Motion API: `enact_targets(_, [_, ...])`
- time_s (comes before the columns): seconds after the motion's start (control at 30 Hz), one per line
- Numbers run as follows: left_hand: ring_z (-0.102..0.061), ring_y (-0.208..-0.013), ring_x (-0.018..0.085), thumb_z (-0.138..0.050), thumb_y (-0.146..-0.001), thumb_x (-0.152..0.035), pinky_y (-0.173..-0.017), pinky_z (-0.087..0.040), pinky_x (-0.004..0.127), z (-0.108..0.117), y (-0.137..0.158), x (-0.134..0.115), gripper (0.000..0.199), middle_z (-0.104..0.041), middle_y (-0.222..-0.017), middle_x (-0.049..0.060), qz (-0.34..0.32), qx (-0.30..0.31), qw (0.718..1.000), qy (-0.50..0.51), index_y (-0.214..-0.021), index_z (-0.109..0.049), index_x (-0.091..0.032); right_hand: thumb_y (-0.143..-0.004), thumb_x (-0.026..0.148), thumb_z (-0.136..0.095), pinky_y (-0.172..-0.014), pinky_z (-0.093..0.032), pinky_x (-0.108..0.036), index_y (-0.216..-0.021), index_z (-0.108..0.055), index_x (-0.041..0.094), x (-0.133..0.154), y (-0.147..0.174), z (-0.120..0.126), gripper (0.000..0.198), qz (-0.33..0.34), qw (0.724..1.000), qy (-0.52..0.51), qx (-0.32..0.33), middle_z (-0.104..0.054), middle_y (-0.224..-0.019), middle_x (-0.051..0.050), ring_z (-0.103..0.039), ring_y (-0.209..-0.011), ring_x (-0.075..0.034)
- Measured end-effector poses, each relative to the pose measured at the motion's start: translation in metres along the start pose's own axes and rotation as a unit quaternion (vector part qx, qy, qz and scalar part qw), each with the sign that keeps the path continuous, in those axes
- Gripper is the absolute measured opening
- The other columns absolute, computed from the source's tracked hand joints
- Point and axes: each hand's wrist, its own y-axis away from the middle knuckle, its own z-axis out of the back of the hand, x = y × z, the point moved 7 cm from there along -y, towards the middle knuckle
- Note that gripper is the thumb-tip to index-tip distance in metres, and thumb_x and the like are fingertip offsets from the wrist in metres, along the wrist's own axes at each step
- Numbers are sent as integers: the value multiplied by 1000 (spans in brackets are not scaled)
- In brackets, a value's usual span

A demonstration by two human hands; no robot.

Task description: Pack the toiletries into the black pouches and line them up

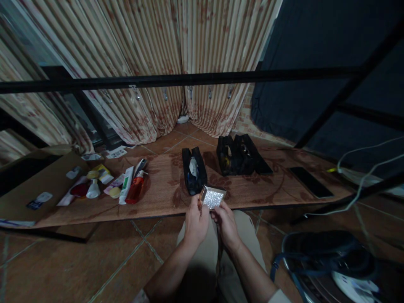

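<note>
Both my hands are closed around a small flat case with a silver glitter top and a shiny gold rim, held above my knees at the bench's front edge. My left hand grips its left side, and my right hand has its fingers on the lower right corner. What the case contains cannot be seen. Just beyond it, a narrow black pouch stands unzipped on the bench, with a whitish item inside. Farther right is a wider black pouch, opened out, with small items in it.
The low bench carries a red pump bottle, a white-and-green tube and small toiletries at left. A cardboard box sits at the far left. A phone lies right, near a white cable. A black bar crosses ahead.
</note>
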Motion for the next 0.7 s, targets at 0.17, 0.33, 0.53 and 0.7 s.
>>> enact_targets(0.17, [-61,-83,19,-40,-87,-21,-77,-44,29,-1,0,-1,24,-64,-91,6,-11,-1,1000,-4,-108,-51,-17,-77,34,-62,-51,-30,-21,-88,-65,20,0,1,0,18,-3,1000,-1,-2,-53,-61,5,-41,-55,-9])
enact_targets(0.33, [-61,-87,19,-41,-87,-22,-78,-46,29,-1,-1,4,27,-65,-95,7,-9,-6,1000,2,-111,-52,-17,-77,34,-63,-52,-32,-21,-88,-65,19,2,2,0,19,-3,1000,3,-1,-55,-64,4,-41,-55,-9])
enact_targets(0.53, [-63,-87,19,-41,-88,-22,-77,-47,29,-1,-2,3,27,-66,-98,7,-10,-2,1000,13,-112,-52,-17,-76,36,-65,-52,-33,-20,-87,-66,19,4,2,0,20,0,1000,13,-4,-55,-64,4,-41,-56,-9])
enact_targets(0.7, [-64,-83,18,-41,-86,-20,-74,-48,28,-1,-2,5,29,-67,-94,7,-7,-16,1000,1,-112,-53,-17,-77,37,-65,-54,-34,-21,-85,-66,19,6,3,-1,20,1,1000,19,-4,-56,-66,3,-43,-59,-10])
